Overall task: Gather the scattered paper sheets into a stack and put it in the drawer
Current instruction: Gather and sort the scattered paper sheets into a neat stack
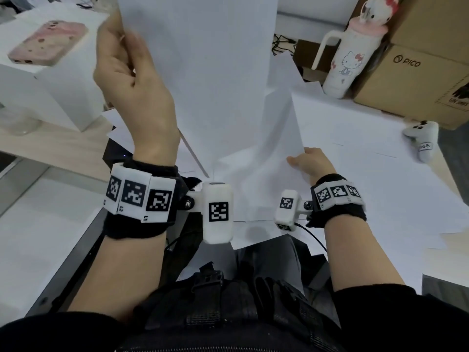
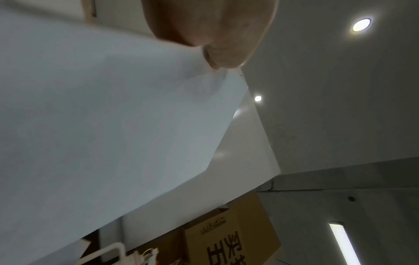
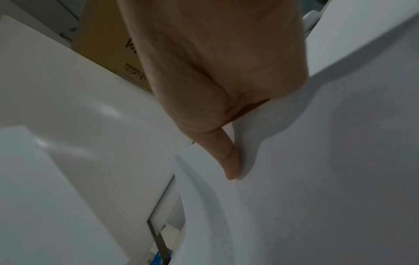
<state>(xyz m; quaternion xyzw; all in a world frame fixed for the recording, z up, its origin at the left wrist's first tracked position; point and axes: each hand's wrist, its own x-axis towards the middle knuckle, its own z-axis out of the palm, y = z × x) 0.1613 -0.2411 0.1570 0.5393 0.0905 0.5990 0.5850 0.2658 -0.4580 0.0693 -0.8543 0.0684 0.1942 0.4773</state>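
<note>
Left hand point(image 1: 127, 72) lifts a paper sheet point(image 1: 203, 80) upright by its edge, thumb and fingers pinched; right hand point(image 1: 311, 162) pinches the corner of another sheet point(image 1: 355, 153).

Both sheets rise above the loose paper sheets point(image 1: 368, 212) on the desk, near the cardboard box point(image 1: 418, 80); a cat-print tumbler point(image 1: 347, 67) stands beside that box.

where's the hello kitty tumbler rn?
Head view, far right of the desk: the Hello Kitty tumbler stands upright against the PICO cardboard box, its base at the edge of the scattered paper sheets.
</note>
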